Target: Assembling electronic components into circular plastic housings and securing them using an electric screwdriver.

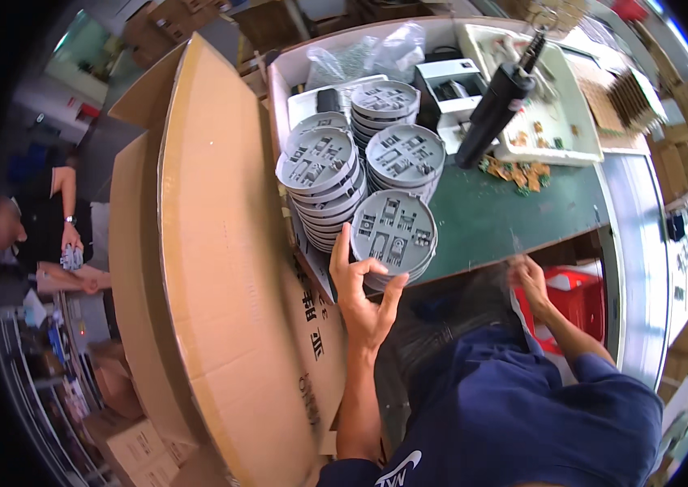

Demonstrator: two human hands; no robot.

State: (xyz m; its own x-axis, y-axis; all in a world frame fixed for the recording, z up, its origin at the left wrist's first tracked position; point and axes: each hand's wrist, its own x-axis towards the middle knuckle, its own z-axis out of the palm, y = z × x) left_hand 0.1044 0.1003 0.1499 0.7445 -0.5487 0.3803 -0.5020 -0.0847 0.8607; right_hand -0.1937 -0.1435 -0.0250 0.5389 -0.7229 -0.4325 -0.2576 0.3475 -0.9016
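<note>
Several stacks of round grey plastic discs, with moulded slots and clips on their faces, stand at the left end of the green-topped bench. The nearest stack (395, 233) is at the front edge. My left hand (364, 296) reaches round its near left rim, fingers apart, with the index finger along the side and the thumb at the front. Whether it bears any weight of a disc does not show. My right hand (529, 284) is off the bench's front edge, near a red bin (575, 304). Its fingers look bent but smeared by motion.
A tall open cardboard box (230, 243) stands close on my left. A black cylindrical tool (494, 114) rises over the bench (514, 215). Behind it are a white tray (559, 146) with small parts and a small white box (451, 81). Another person (48, 215) works far left.
</note>
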